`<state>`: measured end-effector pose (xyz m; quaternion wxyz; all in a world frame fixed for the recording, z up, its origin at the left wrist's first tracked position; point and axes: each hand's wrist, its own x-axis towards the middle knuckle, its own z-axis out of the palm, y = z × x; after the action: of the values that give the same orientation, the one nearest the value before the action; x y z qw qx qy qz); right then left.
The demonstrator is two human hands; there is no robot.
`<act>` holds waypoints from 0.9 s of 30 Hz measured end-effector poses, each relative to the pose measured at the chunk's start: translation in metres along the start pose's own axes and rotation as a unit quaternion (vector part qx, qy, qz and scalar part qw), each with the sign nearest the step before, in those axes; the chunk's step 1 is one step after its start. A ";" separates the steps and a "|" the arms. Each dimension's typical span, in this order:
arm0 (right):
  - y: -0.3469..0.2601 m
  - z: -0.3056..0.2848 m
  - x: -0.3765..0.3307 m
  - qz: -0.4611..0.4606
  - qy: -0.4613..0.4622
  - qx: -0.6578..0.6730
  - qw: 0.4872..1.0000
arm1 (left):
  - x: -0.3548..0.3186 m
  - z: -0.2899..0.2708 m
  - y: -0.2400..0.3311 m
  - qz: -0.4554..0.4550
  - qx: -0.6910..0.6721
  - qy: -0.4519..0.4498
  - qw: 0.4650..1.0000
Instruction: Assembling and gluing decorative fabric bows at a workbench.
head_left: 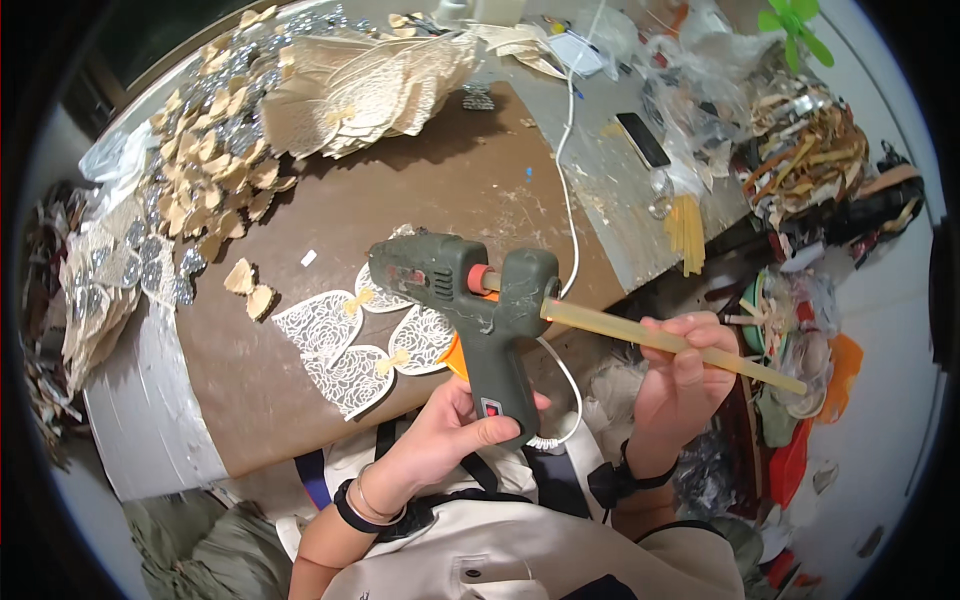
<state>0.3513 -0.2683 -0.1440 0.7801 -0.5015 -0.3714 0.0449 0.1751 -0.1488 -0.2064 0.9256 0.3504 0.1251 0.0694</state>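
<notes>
We see a dark grey-green glue gun [470, 300] with an orange trigger and a red switch, held over the near edge of the brown board [420, 190], nozzle pointing left. A long translucent yellow glue stick [670, 342] juts from its back. Our left hand [455, 430] is wrapped tight around the grip. Our right hand [680, 375] is pinched closed on the stick. White lace cut-outs [345, 345] lie just beneath.

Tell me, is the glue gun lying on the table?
No, the left hand holds the glue gun up by its handle while the right hand grips the glue stick.
</notes>
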 end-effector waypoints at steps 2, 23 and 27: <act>-0.001 0.005 -0.004 0.022 0.003 0.022 1.000 | -0.004 0.002 0.000 0.015 -0.025 0.003 1.000; -0.007 0.002 0.006 -0.016 -0.068 -0.092 0.993 | -0.021 -0.008 0.000 0.089 0.216 0.041 0.972; 0.002 0.009 0.001 -0.030 -0.164 -0.049 0.985 | -0.025 0.001 -0.004 0.048 0.083 0.037 0.995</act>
<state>0.3470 -0.2606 -0.1432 0.6841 -0.5136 -0.5109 0.0847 0.1514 -0.1579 -0.2039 0.8838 0.4286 0.1475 0.1158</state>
